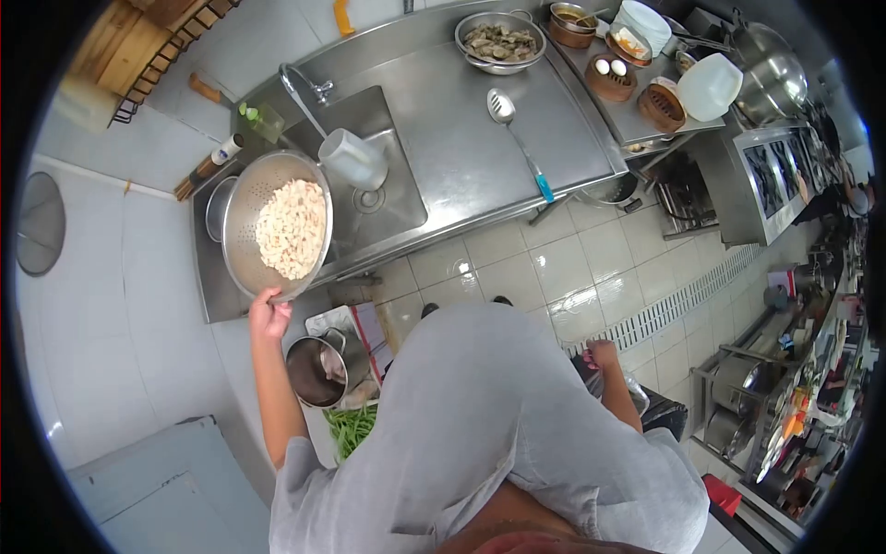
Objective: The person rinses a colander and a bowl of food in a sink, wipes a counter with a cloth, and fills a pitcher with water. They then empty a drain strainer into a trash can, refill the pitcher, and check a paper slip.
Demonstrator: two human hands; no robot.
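Note:
My left hand [270,314] grips the near rim of a large metal colander [242,217]. The colander is tilted over the left end of the sink and holds a heap of pale chopped pieces [293,229]. Down by my right side, my right hand [602,354] looks closed, with a small pinkish-red bit at its fingers that I cannot make out. A black plastic bag [666,414] and some clear plastic lie close to that hand. In the sink basin [401,185], right of the colander, a white plastic jug [353,159] stands below the faucet [305,92].
A slotted spoon [521,148] with a blue handle lies on the steel counter [443,111]. Behind it sits a bowl of dark pieces [501,42]. Below left are a steel pot [316,371] and green vegetables [351,428]. A drain grate [660,312] crosses the tiled floor.

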